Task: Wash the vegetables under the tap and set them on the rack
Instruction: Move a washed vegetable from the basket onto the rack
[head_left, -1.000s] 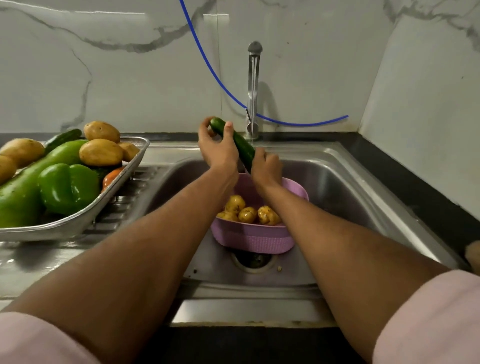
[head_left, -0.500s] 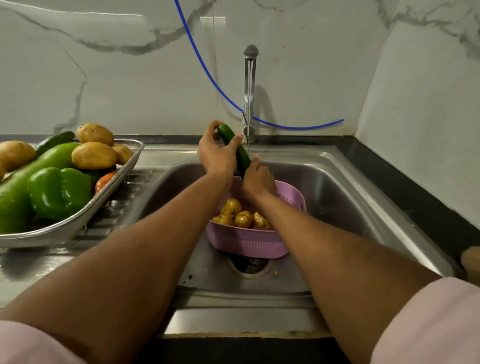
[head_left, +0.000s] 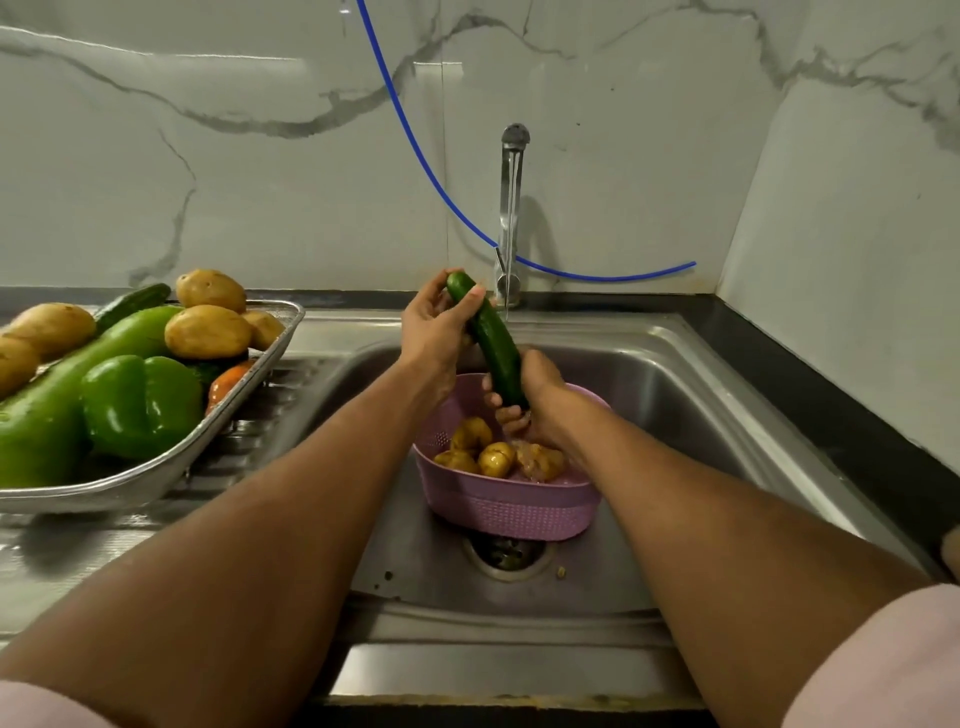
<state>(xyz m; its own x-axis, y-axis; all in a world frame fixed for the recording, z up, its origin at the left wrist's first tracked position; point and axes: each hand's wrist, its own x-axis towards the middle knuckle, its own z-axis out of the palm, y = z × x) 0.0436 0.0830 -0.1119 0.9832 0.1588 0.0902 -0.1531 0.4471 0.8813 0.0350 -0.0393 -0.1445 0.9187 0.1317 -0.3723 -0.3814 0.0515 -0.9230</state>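
While the thin stream ran from the tall chrome tap (head_left: 511, 208), I had the dark green smooth-skinned cucumber (head_left: 488, 343) tilted over the steel sink (head_left: 675, 395), top end toward the wall, bottom end down above the lilac perforated plastic basket (head_left: 514, 506) of small yellow potatoes (head_left: 496, 460). My left hand (head_left: 434, 332) was curled round the upper end, thumb pressed across the skin; my right hand (head_left: 532, 395) was wrapped round the lower end, fingers closed under it. Firm and rigid, I judged, light enough for one hand, but wet and waxy, so likely to shoot out if squeezed at the tapering tip. Better to grip mid-body, where it was thickest, and let the other hand rub. Off to my left the shiny metal mesh rack (head_left: 218, 441) sat on the ribbed drainer surface, already carrying big potatoes (head_left: 208, 332), a green bell pepper (head_left: 140, 405) and a long pale green gourd (head_left: 62, 395); space there looked tight.
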